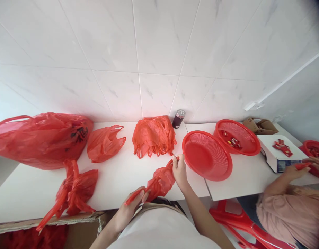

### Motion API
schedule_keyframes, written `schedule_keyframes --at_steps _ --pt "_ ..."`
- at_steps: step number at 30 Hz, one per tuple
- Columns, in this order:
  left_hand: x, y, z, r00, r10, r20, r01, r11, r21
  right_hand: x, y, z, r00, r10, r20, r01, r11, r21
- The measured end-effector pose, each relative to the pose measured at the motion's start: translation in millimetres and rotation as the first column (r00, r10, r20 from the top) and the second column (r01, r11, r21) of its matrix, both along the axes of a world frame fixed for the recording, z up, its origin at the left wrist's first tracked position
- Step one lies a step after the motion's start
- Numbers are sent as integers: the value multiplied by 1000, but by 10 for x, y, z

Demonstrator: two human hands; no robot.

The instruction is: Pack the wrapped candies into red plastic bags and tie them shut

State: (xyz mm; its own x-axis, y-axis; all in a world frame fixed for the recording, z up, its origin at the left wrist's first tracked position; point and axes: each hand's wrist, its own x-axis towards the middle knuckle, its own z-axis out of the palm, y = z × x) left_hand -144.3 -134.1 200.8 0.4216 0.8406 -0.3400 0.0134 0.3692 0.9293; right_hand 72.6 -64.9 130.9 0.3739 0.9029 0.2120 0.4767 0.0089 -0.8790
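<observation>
A red plastic bag (161, 180) is stretched between my two hands at the table's front edge. My left hand (136, 197) is closed around its lower left end, close to my body. Higher up, my right hand (179, 169) pinches the other end. Just beyond the hands lies a pile of red plastic bags (154, 135). Left of that pile a single red bag (104, 143) rests on the table, its handles pointing right. Whether anything is inside the held bag I cannot tell.
A red basket (207, 155) stands right of my hands; behind it another basket (237, 136) holds small packets. A dark cup (178, 118) is by the wall. A large full bag (42, 141) and a knotted bag (76, 188) lie left. A co-worker (291, 211) sits right, beside a scale (278, 152).
</observation>
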Motion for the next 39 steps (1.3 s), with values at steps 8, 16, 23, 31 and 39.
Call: schedule_keyframes --at_steps 8,16,23,31,39 --pt "-216 -30 -374 939 302 165 -249 926 -283 -97 -45 262 994 92 -55 -89 994 62" --pt "-534 187 -517 760 619 -199 -515 760 398 -155 -102 425 975 220 -26 -213 962 169" --pt "62 335 -391 896 150 -419 139 800 583 -269 -141 473 965 241 -109 -222 962 160" --pt "-368 421 -666 817 276 -506 -102 933 344 -42 -181 223 948 154 -280 -171 985 -36" --pt "-1436 388 -1237 478 503 -720 -414 852 320 235 -413 -245 941 135 -310 -224 936 -273"
